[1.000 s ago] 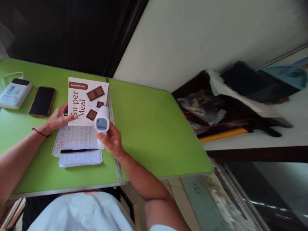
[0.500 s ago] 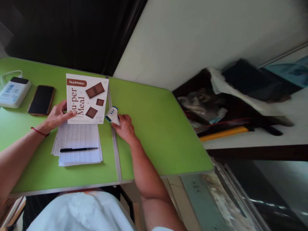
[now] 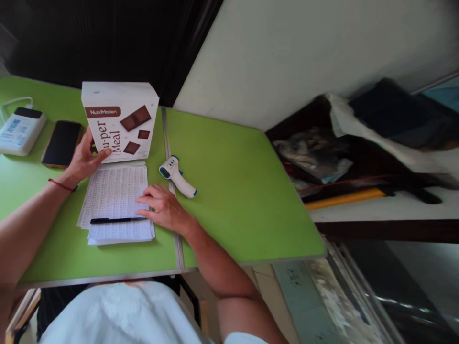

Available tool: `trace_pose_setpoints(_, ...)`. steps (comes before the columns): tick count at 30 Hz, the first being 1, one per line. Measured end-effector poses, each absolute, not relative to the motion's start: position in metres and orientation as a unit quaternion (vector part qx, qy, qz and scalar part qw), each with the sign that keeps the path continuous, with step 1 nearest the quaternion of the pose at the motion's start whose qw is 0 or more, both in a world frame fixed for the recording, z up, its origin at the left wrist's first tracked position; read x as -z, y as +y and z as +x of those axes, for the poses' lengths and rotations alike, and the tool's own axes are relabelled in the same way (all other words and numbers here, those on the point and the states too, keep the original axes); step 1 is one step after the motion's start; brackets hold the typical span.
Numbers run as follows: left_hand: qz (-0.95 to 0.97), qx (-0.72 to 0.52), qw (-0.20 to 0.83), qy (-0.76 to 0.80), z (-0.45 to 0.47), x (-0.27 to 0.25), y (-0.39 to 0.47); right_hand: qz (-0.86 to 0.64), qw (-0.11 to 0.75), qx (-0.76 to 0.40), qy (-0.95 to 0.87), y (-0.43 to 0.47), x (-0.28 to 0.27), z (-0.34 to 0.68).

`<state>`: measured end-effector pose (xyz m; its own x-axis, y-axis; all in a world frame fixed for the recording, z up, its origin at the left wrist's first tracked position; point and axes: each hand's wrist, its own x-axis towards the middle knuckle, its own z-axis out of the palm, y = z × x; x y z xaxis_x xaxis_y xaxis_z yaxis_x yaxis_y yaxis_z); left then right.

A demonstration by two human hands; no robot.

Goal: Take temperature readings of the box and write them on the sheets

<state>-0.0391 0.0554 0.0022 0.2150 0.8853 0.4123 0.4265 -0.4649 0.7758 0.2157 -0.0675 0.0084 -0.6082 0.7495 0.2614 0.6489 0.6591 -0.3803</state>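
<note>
My left hand (image 3: pixel 87 155) grips the lower left edge of a white box (image 3: pixel 134 143) printed with brown chocolate pieces and "NutriMotion", its thumb on the front. The box stands upright, with its top face showing. Below it lies a stack of printed paper sheets (image 3: pixel 114 193). A black pen (image 3: pixel 116 220) rests across the sheets. Over their right edge is my right hand (image 3: pixel 161 206), fingers apart and holding nothing, close to the pen's right end. A white and blue infrared thermometer (image 3: pixel 178 177) lies on the table just beyond that hand.
A dark phone (image 3: pixel 62 143) and a white power bank (image 3: pixel 22 131) with a cable lie at the left of the green table (image 3: pixel 236 191). The dark panel and the wall bound the far side. A cluttered shelf (image 3: pixel 362 143) stands to the right.
My right hand has let go of the thermometer, which now lies on the table, and moved left towards the pen. My left hand has shifted the box slightly away and tilted it, exposing its top.
</note>
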Motion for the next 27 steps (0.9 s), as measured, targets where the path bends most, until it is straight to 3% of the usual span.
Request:
trace_pose_setpoints(11,0.729,-0.372,0.113,0.564,-0.038,-0.004,0.044,-0.324,0.128,-0.111,-0.931,-0.075,-0.001,0.202)
trace_pose_setpoints(13,0.704,-0.414,0.039,0.575,-0.036,-0.007,0.034,-0.32,0.17,-0.126,-0.924,-0.074,-0.002,0.205)
trace_pose_setpoints(16,0.784,-0.391,0.048,0.48,-0.029,-0.012,0.019,-0.357,0.296,-0.188,-0.866,-0.07,-0.003,0.217)
trace_pose_setpoints(21,0.926,-0.15,0.142,0.317,-0.003,-0.017,-0.002,-0.504,0.545,-0.263,-0.617,-0.06,0.012,0.229)
trace_pose_setpoints(23,0.942,-0.068,0.123,0.304,0.006,-0.018,-0.01,-0.521,0.572,-0.309,-0.553,-0.055,0.022,0.225)
trace_pose_setpoints(27,0.953,0.01,0.077,0.293,0.009,-0.016,-0.017,-0.542,0.548,-0.364,-0.522,-0.047,0.036,0.209)
